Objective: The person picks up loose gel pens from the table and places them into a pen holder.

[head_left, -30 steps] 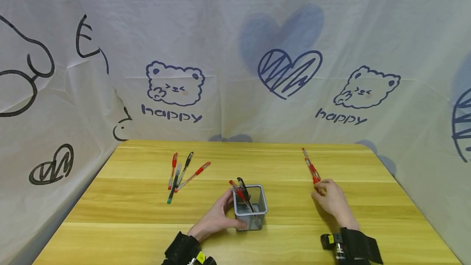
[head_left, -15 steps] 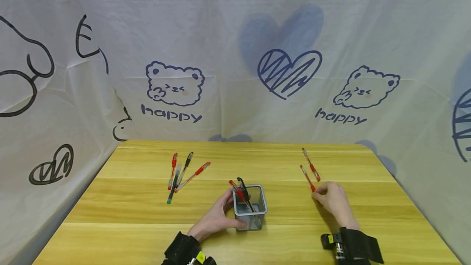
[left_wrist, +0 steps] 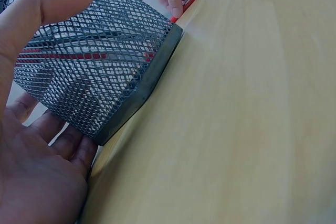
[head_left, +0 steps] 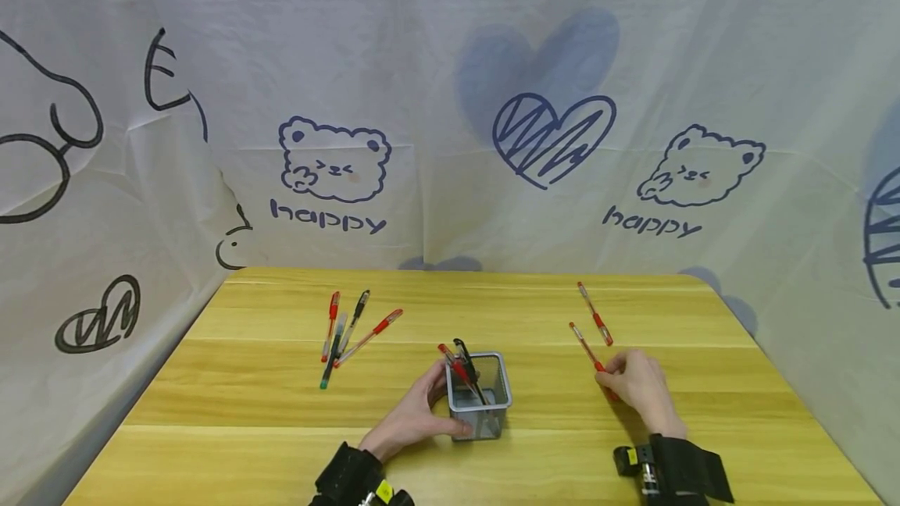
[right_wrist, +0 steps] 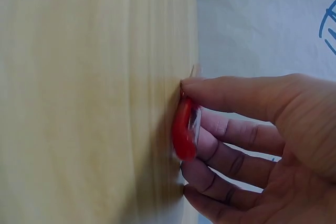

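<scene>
A square mesh pen holder (head_left: 480, 422) stands near the table's front middle, with a red pen (head_left: 457, 365) and a black pen (head_left: 466, 364) leaning in it. The left hand (head_left: 415, 416) curves round its left side, thumb in front; the left wrist view shows the thumb and fingers about the mesh (left_wrist: 79, 51). To the right, the right hand (head_left: 640, 389) pinches a red pen (head_left: 585, 346) near its red end, low over the table. In the right wrist view that red end (right_wrist: 185, 135) lies between thumb and fingers. Another red pen (head_left: 596, 317) lies just behind.
At the left of the table (head_left: 267, 412), several pens lie in a loose cluster: a red pen (head_left: 330, 326), a black pen (head_left: 357, 315), a green-ended pen (head_left: 330, 361) and another red pen (head_left: 376, 333). A white drawn-on cloth (head_left: 450, 178) hangs behind.
The pen at the right hand has come toward the front, apart from the other red pen, and is now pinched further along. The left hand and the holder have stayed put.
</scene>
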Demonstrator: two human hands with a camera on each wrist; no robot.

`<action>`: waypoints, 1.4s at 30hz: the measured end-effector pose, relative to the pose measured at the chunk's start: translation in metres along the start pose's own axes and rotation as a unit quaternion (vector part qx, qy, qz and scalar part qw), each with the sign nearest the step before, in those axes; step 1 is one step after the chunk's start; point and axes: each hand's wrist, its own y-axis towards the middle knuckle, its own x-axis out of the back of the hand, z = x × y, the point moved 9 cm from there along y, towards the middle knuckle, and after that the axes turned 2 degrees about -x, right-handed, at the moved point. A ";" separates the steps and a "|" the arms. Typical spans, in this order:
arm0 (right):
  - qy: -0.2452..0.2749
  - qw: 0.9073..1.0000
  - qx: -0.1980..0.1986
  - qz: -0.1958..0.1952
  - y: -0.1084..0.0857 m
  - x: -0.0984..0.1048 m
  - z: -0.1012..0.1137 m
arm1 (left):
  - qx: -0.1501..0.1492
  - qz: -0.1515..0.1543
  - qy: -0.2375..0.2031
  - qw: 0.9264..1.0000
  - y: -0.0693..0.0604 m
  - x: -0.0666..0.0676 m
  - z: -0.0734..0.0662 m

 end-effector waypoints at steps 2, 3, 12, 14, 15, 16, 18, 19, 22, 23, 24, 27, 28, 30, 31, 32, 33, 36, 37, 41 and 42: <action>-0.005 1.000 -0.001 0.000 0.000 0.000 0.000 | -0.002 -0.001 0.001 1.000 0.000 0.000 0.000; -0.007 1.000 -0.001 -0.001 0.000 0.000 0.001 | -0.002 -0.001 0.001 1.000 0.000 0.000 0.000; 0.006 1.000 -0.001 -0.007 -0.001 0.004 0.002 | -0.001 -0.003 0.000 1.000 -0.001 -0.001 0.000; 0.023 1.000 0.010 -0.013 -0.001 0.005 0.005 | 0.000 -0.002 -0.001 1.000 -0.001 -0.001 0.000; 0.033 0.999 0.017 -0.017 -0.001 0.006 0.007 | 0.001 -0.002 -0.001 1.000 -0.001 -0.001 0.000; 0.041 0.999 0.026 -0.023 -0.001 0.008 0.009 | 0.001 -0.002 -0.001 1.000 -0.001 -0.001 0.000; 0.065 0.996 0.042 -0.036 -0.001 0.011 0.014 | 0.002 -0.001 -0.002 1.000 -0.001 -0.001 0.000; 0.077 0.995 0.049 -0.043 -0.001 0.013 0.016 | 0.002 -0.001 -0.002 1.000 -0.001 -0.001 -0.001; 0.114 0.990 0.060 -0.062 -0.002 0.019 0.019 | 0.002 -0.002 -0.001 1.000 -0.001 0.000 -0.001; 0.130 0.987 0.062 -0.066 -0.002 0.021 0.020 | 0.003 -0.002 0.000 1.000 -0.001 0.000 -0.001; 0.146 0.985 0.064 -0.072 -0.002 0.023 0.021 | 0.004 -0.002 -0.001 1.000 -0.001 0.000 -0.001; 0.193 0.976 0.068 -0.081 -0.004 0.026 0.022 | 0.004 -0.003 -0.001 1.000 -0.001 0.000 -0.002; 0.214 0.971 0.068 -0.082 -0.004 0.027 0.023 | 0.004 -0.003 -0.001 1.000 -0.001 0.000 -0.002; 0.255 0.961 0.065 -0.087 -0.005 0.028 0.023 | 0.004 -0.002 -0.002 1.000 -0.001 0.000 -0.002; 0.277 0.955 0.064 -0.088 -0.005 0.029 0.024 | 0.004 -0.002 -0.002 1.000 -0.001 0.000 -0.002; 0.300 0.948 0.063 -0.091 -0.006 0.030 0.025 | 0.004 -0.002 -0.003 1.000 -0.001 0.000 -0.002; 0.323 0.940 0.062 -0.094 -0.006 0.031 0.025 | 0.005 -0.003 -0.002 1.000 -0.001 0.000 -0.002; 0.404 0.907 0.071 -0.091 -0.007 0.033 0.029 | 0.006 -0.004 -0.002 1.000 -0.001 0.000 -0.001; 0.431 0.895 0.077 -0.087 -0.007 0.033 0.030 | 0.006 -0.004 -0.002 1.000 -0.001 0.000 -0.001; 0.521 0.845 0.112 -0.055 -0.008 0.032 0.040 | 0.006 -0.004 -0.001 1.000 -0.001 0.000 -0.001; 0.535 0.835 0.120 -0.048 -0.008 0.032 0.043 | 0.006 -0.004 -0.001 1.000 -0.001 0.000 -0.001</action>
